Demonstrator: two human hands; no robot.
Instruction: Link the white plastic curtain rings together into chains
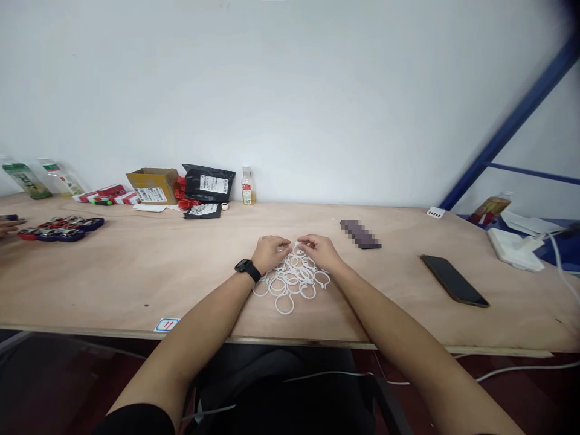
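A loose pile of white plastic rings (284, 304), like curtain rings with small eyelets, lies on the wooden table in front of me. At the far end of the pile, my left hand (270, 252) and my right hand (321, 251) meet with their fingertips almost together. Each is closed in a pinch on a small white ring (298, 244), which the fingers partly hide. A black watch (248, 269) is on my left wrist. Both forearms reach in over the table's front edge, one on either side of the pile.
On the right are a phone (453, 280), a blurred-out dark flat item (360, 234) and a white device (515, 249). An open carton (156, 184), a black parcel bag (209, 183) and a small bottle (247, 186) stand along the wall. Another person's hand (8, 226) is near red-and-blue items (61, 229).
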